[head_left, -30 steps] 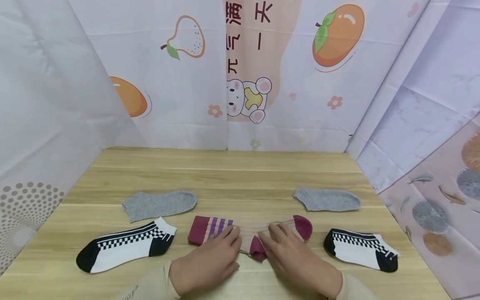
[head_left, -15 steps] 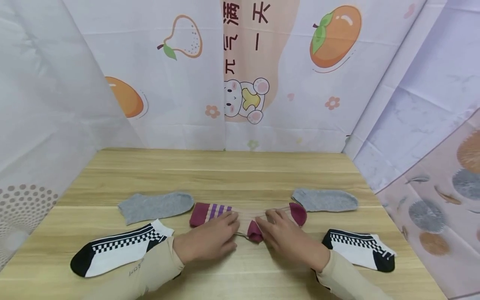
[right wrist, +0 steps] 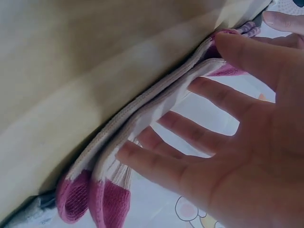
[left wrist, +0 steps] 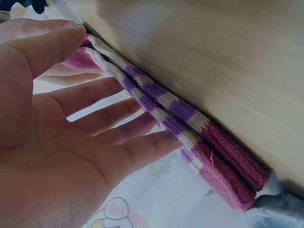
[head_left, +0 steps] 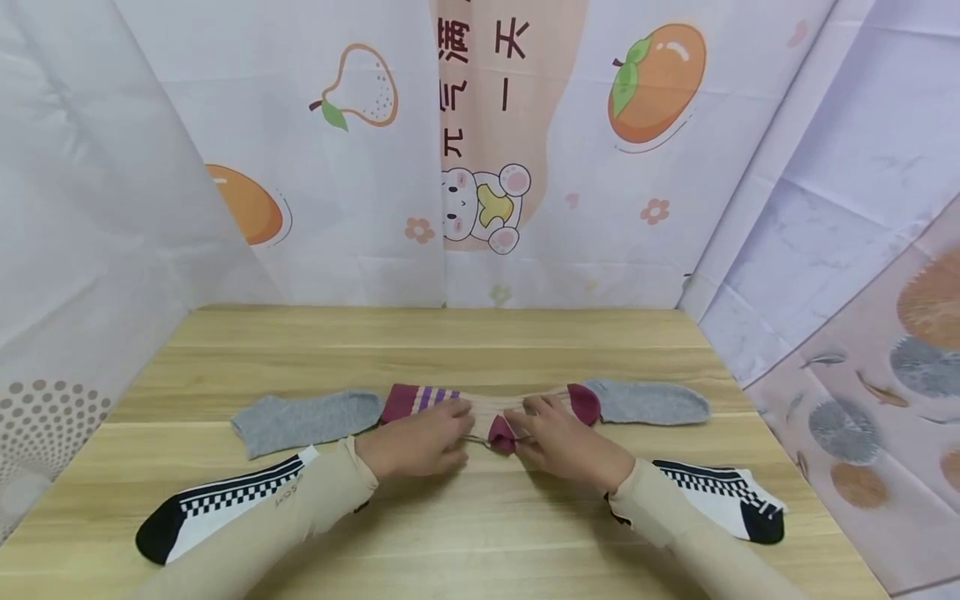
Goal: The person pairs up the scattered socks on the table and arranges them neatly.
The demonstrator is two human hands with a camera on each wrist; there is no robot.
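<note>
A pair of beige socks (head_left: pixel 483 407) with maroon cuffs, heels and toes and purple stripes lies flat, one on the other, across the middle of the table. My left hand (head_left: pixel 420 437) rests its fingertips on the striped leg part; in the left wrist view its fingers (left wrist: pixel 147 149) are spread and nearly straight against the upper sock. On the foot part lies my right hand (head_left: pixel 566 442), its fingers (right wrist: pixel 161 161) extended along the knit in the right wrist view. Both thumbs are near the maroon heel (head_left: pixel 501 435).
Grey socks lie at either end of the pair, one at left (head_left: pixel 307 421) and one at right (head_left: pixel 656 402). Black-and-white checkered socks lie nearer, at left (head_left: pixel 225 500) and right (head_left: pixel 720 500), partly covered by my sleeves. A printed curtain (head_left: pixel 360 192) hangs behind the wooden table (head_left: pixel 450 533).
Both hands have slid the striped socks away from me across the table, level with the grey socks. The head view has shifted slightly. The other socks stay put.
</note>
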